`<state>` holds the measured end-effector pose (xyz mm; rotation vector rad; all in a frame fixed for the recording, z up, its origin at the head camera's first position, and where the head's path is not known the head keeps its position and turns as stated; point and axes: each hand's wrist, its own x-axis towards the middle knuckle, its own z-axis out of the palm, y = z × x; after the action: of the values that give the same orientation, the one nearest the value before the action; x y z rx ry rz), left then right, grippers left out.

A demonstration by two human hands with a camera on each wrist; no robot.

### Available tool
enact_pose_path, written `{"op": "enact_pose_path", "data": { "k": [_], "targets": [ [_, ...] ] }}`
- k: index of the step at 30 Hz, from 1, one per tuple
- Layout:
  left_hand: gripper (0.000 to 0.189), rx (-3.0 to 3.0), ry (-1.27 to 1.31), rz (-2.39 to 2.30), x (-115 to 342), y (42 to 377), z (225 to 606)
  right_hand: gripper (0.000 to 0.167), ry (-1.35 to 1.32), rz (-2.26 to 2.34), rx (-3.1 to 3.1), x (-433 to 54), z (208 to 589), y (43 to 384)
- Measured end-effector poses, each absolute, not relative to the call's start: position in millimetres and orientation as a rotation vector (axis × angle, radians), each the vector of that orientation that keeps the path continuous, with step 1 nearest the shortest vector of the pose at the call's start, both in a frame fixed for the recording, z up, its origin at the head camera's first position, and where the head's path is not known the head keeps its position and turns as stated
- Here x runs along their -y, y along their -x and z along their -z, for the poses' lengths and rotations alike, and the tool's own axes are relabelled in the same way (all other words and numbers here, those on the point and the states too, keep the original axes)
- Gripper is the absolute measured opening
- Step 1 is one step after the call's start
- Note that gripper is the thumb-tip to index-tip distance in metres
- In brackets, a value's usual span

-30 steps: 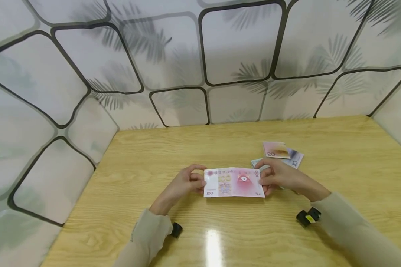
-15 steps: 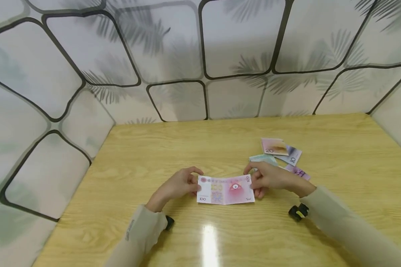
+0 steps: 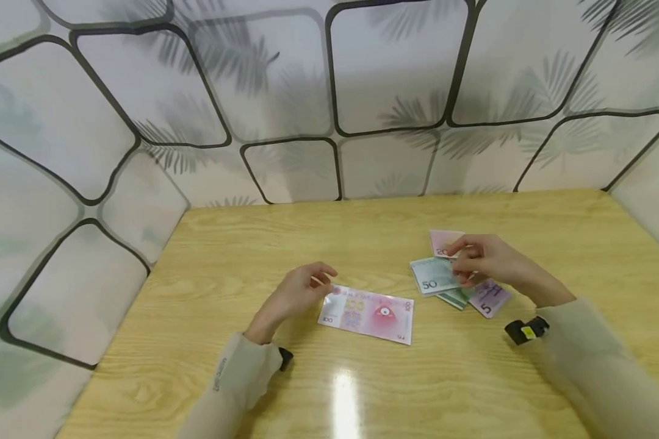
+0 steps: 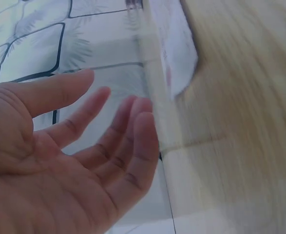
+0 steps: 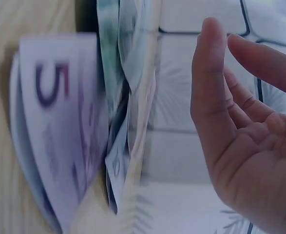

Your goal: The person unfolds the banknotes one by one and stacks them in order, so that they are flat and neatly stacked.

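Note:
A pink 100 banknote (image 3: 367, 313) lies unfolded on the wooden table, slightly turned, with a crease across its middle. Just off its left end is my left hand (image 3: 303, 291), fingers loosely bent and holding nothing; the left wrist view shows the palm (image 4: 84, 180) with thumb and fingers apart. My right hand (image 3: 496, 265) hovers over a pile of folded banknotes, also with nothing in its fingers. In that pile are a green-blue 50 note (image 3: 432, 275), a pink 20 note (image 3: 442, 241) partly hidden by the hand, and a purple 5 note (image 5: 60, 107).
A green folded note (image 3: 453, 297) sticks out below the 50. Patterned fabric walls (image 3: 390, 164) border the table (image 3: 241, 244) at the back and sides. A bright reflection shows on the near part of the tabletop.
Both hands held the 100 note by its ends before; now they have let go and it lies on the table. My right hand has moved right and away, over the folded notes.

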<state>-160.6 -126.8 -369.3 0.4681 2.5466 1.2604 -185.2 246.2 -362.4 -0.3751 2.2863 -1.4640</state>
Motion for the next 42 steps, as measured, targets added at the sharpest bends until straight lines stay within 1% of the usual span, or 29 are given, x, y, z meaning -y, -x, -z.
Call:
{"op": "enact_pose_path", "data": {
  "k": [9,17,30,42],
  "targets": [
    [0.025,-2.385,-0.513,-1.398,102.2,169.8,371.3,0.029,0.361,1.445,-2.331,-257.5,370.9,183.2],
    [0.026,-2.303,-0.572,-1.45,82.7,177.9,375.9,0.034,0.332,1.397,-2.357,-257.7,376.0,183.3],
    [0.027,-2.201,-0.494,-1.536,46.3,191.7,381.6,0.031,0.294,1.372,-2.371,-261.5,374.7,184.6],
    [0.026,-2.214,-0.423,-1.55,23.8,202.6,375.7,0.032,0.256,1.318,-2.384,-263.6,368.8,190.2]
  ]
}}
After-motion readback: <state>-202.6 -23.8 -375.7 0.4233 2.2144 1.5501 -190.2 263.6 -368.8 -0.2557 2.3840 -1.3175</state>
